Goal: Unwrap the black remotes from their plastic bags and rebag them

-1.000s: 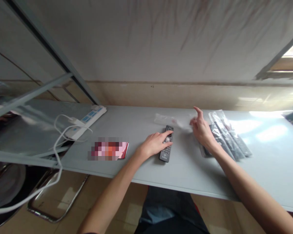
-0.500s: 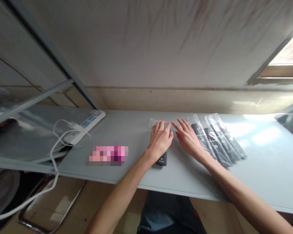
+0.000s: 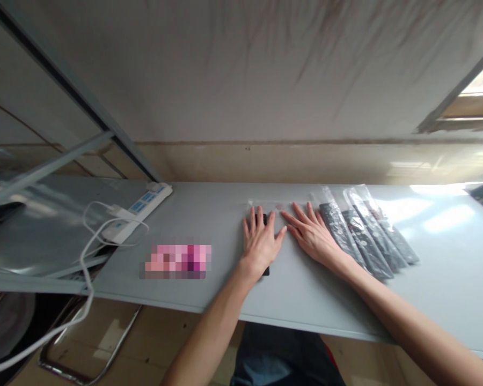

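Note:
My left hand lies flat with its fingers spread over a black remote control. Only the remote's lower end and a bit of its top show past the hand. A clear plastic bag extends behind the fingertips; whether the remote is inside it is hard to see. To the right, my right hand rests palm down, fingers apart, its index fingertip near the bag's edge. Beside that hand, several dark remotes in clear bags lie side by side, slanting.
A white power strip with a plugged-in white cable lies at the left of the grey table. A pixelated pink object sits left of my hands. Behind stands a wall; a metal-framed chair is below left.
My left hand has flattened and spread its fingers over the remote, covering more of its lower end. My right hand has lowered slightly and flattened. The view has shifted a little.

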{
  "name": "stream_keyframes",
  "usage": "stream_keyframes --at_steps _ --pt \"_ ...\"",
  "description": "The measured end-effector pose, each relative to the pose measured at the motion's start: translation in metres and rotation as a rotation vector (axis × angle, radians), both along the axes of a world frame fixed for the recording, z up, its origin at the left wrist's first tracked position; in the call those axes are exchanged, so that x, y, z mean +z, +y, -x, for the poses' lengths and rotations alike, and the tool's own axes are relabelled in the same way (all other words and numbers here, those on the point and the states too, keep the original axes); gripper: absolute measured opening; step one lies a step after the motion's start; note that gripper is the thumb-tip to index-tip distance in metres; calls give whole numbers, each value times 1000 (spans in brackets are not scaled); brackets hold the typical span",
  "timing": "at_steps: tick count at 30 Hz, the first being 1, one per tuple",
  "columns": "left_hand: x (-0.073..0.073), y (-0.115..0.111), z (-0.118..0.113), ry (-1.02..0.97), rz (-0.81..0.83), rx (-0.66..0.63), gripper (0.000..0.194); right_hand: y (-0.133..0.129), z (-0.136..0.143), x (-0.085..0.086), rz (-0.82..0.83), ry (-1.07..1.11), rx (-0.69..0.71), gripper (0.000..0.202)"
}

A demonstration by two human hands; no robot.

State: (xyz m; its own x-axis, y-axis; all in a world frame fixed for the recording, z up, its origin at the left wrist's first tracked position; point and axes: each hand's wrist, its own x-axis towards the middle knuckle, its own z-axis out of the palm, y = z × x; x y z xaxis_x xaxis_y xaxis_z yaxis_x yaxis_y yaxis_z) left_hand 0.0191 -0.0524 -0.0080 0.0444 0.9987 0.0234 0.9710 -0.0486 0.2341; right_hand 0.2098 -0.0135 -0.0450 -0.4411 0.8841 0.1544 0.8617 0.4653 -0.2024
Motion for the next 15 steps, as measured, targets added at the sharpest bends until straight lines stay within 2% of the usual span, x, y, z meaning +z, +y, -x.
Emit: stream_keyframes --at_steps 5,8,12,15 --pt "-1 -3 4 18 -14 45 63 -1 -2 1 -15 -21 -2 53" --pt "4 -1 3 31 -10 19 70 -1 -2 2 -41 -21 -9 55" --pt "11 15 4 31 -26 -58 77 0 -2 0 -63 -12 1 60" --pt "8 30 8 17 51 -98 74 2 -2 -3 -2 -27 -2 59"
